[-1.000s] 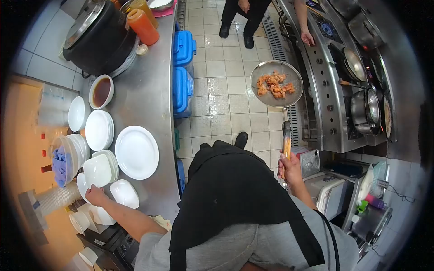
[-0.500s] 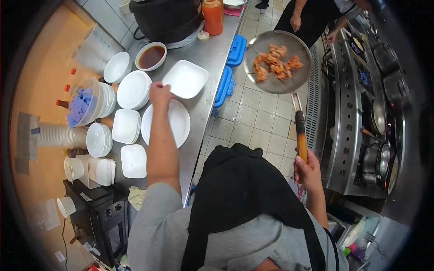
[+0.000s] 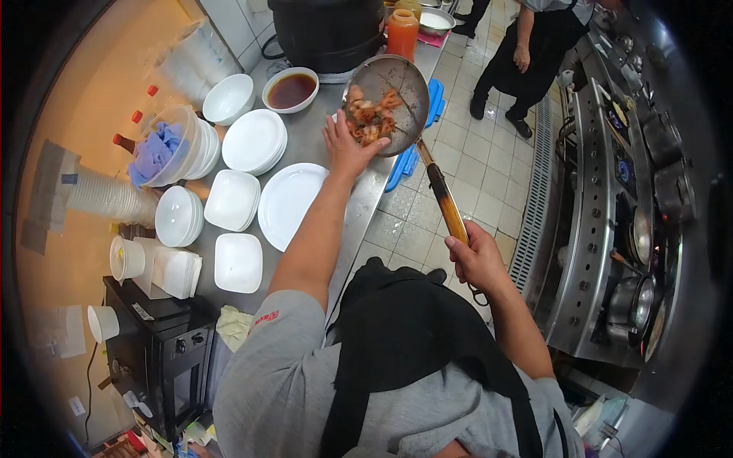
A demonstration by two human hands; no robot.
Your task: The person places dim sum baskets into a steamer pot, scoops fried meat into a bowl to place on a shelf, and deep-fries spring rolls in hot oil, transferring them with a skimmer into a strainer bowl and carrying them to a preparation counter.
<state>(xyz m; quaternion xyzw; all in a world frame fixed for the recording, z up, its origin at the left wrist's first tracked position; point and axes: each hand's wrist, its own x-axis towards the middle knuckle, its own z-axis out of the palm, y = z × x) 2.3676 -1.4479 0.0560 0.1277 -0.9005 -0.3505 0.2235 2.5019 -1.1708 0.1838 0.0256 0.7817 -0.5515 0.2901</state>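
Note:
My right hand (image 3: 477,258) is closed round the wooden handle of a frying pan (image 3: 410,80), which is tipped to the left over the steel counter. Browned pieces of cooked meat (image 3: 370,114) lie toward the pan's lower left side. My left hand (image 3: 351,149) is open, fingers spread, right at the pan's near left rim beside the meat. The pan and this hand now cover the spot where the square white dish stood. Just below my left wrist lies a large white plate (image 3: 286,204).
Stacked white plates (image 3: 254,141), square dishes (image 3: 231,200) and bowls (image 3: 179,216) fill the counter's left side. A bowl of brown sauce (image 3: 292,90) and an orange bottle (image 3: 402,34) stand behind. Stoves (image 3: 588,206) line the right; another person (image 3: 534,61) stands ahead in the aisle.
The pan has swung left from over the aisle to above the counter and tilted, the meat sliding leftward. My left hand has moved right, its fingers spreading. The other person has stepped back.

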